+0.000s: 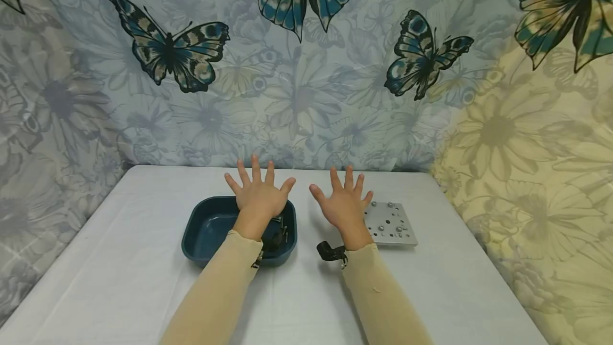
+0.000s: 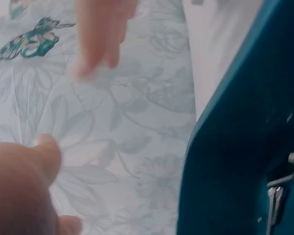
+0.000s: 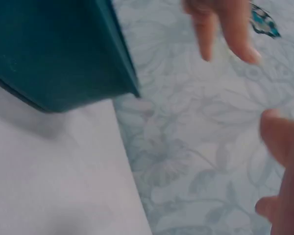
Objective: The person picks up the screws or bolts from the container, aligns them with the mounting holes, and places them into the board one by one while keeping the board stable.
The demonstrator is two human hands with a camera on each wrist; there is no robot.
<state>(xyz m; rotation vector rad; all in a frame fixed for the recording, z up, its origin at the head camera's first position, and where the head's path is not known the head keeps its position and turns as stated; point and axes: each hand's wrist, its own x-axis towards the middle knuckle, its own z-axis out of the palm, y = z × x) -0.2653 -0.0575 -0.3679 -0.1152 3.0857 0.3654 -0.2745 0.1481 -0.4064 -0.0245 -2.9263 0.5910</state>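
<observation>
My left hand (image 1: 260, 198) is spread above a dark teal plastic tub (image 1: 205, 228), fingers straight and apart, with nothing in it. Small metal parts (image 2: 279, 191) and a black item (image 1: 275, 239) lie inside the tub's right side, partly hidden by the wrist in the head view. My right hand (image 1: 344, 206), also spread and holding nothing, is raised just left of a silver metal plate (image 1: 390, 225). Holes and several bolts show on that plate, and the hand overlaps its left edge in the head view.
A white-covered table (image 1: 143, 292) bears the tub and the plate. Behind it hangs a floral cloth (image 1: 306, 105) with printed butterflies, which also runs along both sides. A black wrist camera (image 1: 330, 252) juts out leftward from the right wrist.
</observation>
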